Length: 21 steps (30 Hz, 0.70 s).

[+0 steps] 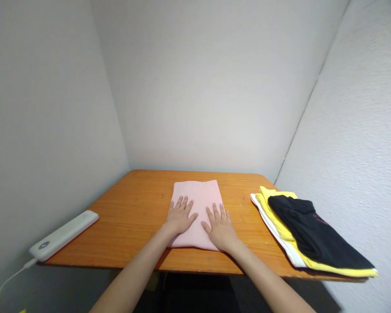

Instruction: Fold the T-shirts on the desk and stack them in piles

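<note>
A pink folded cloth (pixel 197 195), probably a garment, lies as a flat rectangle on the wooden table (pixel 133 208). My left hand (pixel 180 217) rests flat on its left side with the fingers spread. On the right side of the cloth, my right hand (pixel 220 228) also lies flat, fingers apart and pointing away from me. Neither hand grips anything. The cloth's near edge shows between my wrists, close to the front of the table.
At the table's right stands a stack of folded clothes: a black garment (pixel 313 232) on top, yellow cloth (pixel 273 213) and white cloth (pixel 280 241) beneath. A white elongated device (pixel 65 234) with a cable sits at the left edge. Walls (pixel 195 87) enclose the table's back and sides.
</note>
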Available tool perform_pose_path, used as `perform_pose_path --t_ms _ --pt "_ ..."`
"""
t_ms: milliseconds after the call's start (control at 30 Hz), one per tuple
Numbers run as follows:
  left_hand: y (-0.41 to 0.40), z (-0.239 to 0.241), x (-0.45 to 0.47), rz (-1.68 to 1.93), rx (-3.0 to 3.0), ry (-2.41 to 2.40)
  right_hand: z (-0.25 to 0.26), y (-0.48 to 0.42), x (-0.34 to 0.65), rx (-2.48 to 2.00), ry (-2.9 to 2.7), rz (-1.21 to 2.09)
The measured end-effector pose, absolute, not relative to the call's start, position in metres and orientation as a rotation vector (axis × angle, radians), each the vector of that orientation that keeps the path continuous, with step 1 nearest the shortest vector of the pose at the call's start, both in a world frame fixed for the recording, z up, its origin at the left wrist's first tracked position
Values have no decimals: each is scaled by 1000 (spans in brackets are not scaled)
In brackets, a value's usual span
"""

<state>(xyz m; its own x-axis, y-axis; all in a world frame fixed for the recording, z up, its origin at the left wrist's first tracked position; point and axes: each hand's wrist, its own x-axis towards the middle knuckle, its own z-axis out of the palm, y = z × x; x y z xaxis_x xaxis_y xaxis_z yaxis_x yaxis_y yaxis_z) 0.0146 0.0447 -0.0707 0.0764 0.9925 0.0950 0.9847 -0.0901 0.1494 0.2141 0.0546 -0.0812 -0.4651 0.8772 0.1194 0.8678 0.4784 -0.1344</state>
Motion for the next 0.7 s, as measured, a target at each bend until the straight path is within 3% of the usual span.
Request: perform_pose_path --t_ms 700 --pt "-1 -73 31 182 2265 2136 -65 -1 238 -1509 -2553 180"
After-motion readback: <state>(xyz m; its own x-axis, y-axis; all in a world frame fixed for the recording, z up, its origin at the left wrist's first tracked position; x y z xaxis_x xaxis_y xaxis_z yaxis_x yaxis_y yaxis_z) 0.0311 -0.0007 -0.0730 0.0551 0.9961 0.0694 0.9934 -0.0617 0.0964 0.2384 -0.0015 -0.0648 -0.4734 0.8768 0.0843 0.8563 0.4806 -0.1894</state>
